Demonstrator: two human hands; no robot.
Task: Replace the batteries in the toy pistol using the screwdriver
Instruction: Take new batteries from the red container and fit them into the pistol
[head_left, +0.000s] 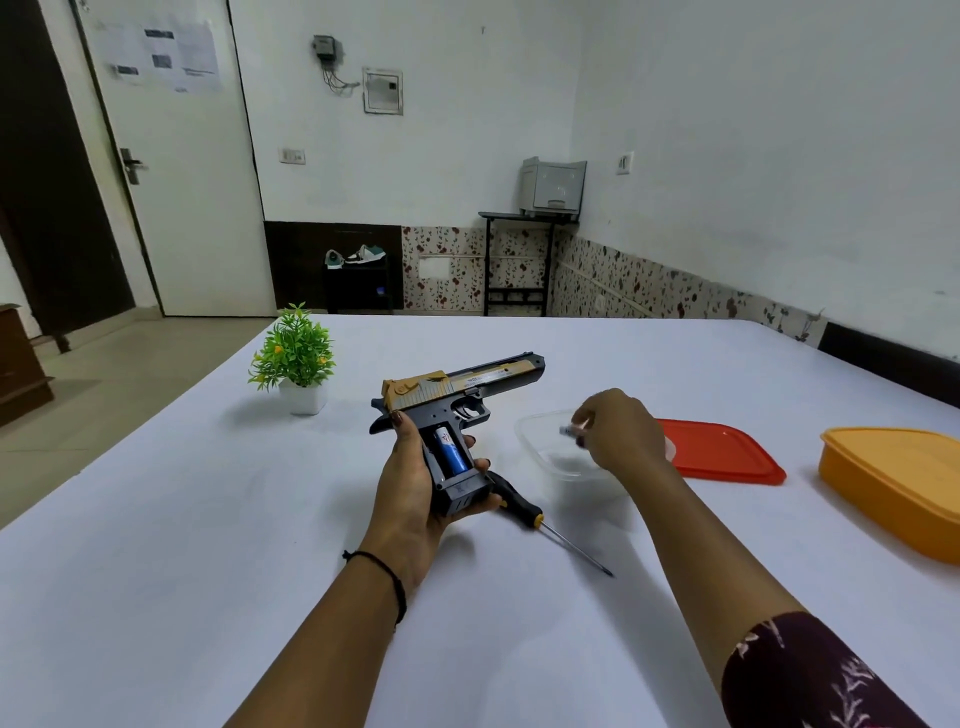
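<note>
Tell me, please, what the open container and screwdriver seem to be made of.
The container looks like clear plastic: the table shows through it. The screwdriver seems to have a matte black plastic or rubber handle and a thin metal shaft.

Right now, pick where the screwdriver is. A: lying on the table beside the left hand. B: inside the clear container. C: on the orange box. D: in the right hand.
A: the screwdriver lies on the white table, its handle just behind the left hand gripping the toy pistol, while the right hand pinches a small item over the clear container.
</note>
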